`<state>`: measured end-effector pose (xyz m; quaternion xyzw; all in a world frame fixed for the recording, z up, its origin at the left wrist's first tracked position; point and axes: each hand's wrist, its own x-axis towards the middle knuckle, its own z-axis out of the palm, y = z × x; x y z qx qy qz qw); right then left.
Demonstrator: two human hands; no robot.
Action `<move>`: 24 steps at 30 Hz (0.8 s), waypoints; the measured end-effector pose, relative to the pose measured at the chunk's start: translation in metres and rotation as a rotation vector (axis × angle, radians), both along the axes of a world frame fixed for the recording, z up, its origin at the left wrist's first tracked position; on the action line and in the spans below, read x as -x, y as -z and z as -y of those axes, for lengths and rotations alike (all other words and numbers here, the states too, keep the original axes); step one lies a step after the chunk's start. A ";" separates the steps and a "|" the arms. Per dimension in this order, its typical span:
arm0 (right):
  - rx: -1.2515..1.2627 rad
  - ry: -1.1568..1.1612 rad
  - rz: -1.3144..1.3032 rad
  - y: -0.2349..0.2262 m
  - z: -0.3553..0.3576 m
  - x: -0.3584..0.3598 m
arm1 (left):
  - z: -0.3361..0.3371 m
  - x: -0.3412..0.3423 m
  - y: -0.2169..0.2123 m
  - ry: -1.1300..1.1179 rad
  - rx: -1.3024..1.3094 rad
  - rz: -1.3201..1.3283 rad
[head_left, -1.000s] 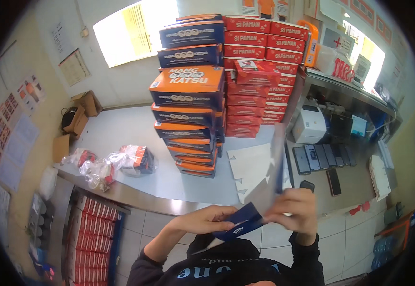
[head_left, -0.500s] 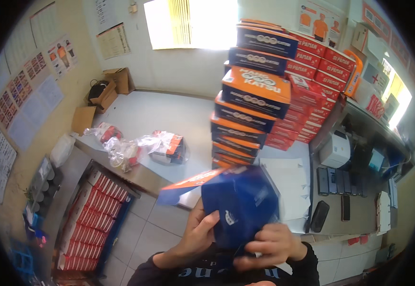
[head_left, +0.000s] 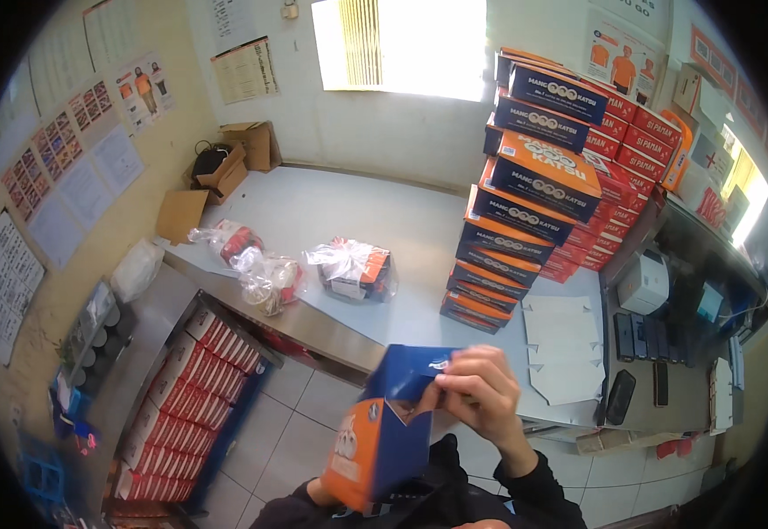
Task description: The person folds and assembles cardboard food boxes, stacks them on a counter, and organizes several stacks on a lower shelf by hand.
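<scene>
I hold a half-folded blue and orange cardboard box (head_left: 384, 432) close to my chest, below the steel counter edge (head_left: 313, 322). My right hand (head_left: 481, 388) pinches a blue flap at the box's top right. My left hand (head_left: 316, 490) supports the box from underneath at its lower left and is mostly hidden behind the orange side. A tall stack of finished blue and orange boxes (head_left: 534, 203) stands on the counter beyond my right hand. Flat white box blanks (head_left: 560, 348) lie just to the right of that stack.
Red boxes (head_left: 635, 150) are stacked behind the blue ones. Tied plastic bags (head_left: 348, 264) (head_left: 256, 273) sit mid-counter, and open brown cartons (head_left: 238, 154) stand at the far left corner. A dark phone (head_left: 620, 397) and a white printer (head_left: 644, 282) are at the right. A floor rack of red boxes (head_left: 199, 388) stands at the left.
The box has turned from showing a broad blue face to showing its orange side, now lower and more to the left. My right hand has moved onto the top flap. The view has shifted left.
</scene>
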<state>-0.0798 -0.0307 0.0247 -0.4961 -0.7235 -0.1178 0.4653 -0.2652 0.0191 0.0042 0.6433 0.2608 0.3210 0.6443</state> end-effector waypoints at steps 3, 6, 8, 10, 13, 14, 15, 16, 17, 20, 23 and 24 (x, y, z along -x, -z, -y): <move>0.171 -0.145 -0.127 0.011 -0.012 0.013 | -0.003 0.030 0.020 0.214 -0.334 -0.169; 0.418 0.062 -0.598 0.065 -0.005 -0.003 | -0.020 0.039 0.046 0.479 -0.690 -0.490; 0.508 0.078 -0.559 0.097 0.007 -0.045 | -0.029 0.053 0.054 0.561 -0.899 -0.715; 0.695 0.187 -0.673 0.149 0.030 -0.079 | -0.033 0.052 0.056 0.426 -1.288 -0.685; 0.952 0.311 -0.908 0.146 0.027 -0.041 | -0.027 0.062 0.080 0.480 -0.879 -0.621; 0.992 0.382 -0.991 0.136 0.026 -0.029 | -0.025 0.058 0.070 0.375 -0.953 -0.577; 0.757 0.274 -0.721 0.145 0.022 -0.027 | -0.025 0.046 0.059 0.275 -1.025 -0.502; 0.759 0.301 -0.707 0.145 0.030 -0.027 | -0.029 0.039 0.047 0.268 -1.066 -0.584; 0.757 0.003 -0.760 0.111 0.025 0.005 | -0.035 0.035 0.043 0.346 -1.004 -0.566; 0.491 -0.591 -0.997 0.084 0.023 0.021 | -0.039 0.042 0.035 0.748 -0.565 -0.482; 0.269 -0.836 -0.976 0.059 0.029 0.004 | -0.037 0.042 0.030 0.886 0.152 -0.364; 0.344 -0.650 -0.791 0.047 0.030 0.005 | -0.036 0.039 0.044 0.869 0.008 -0.255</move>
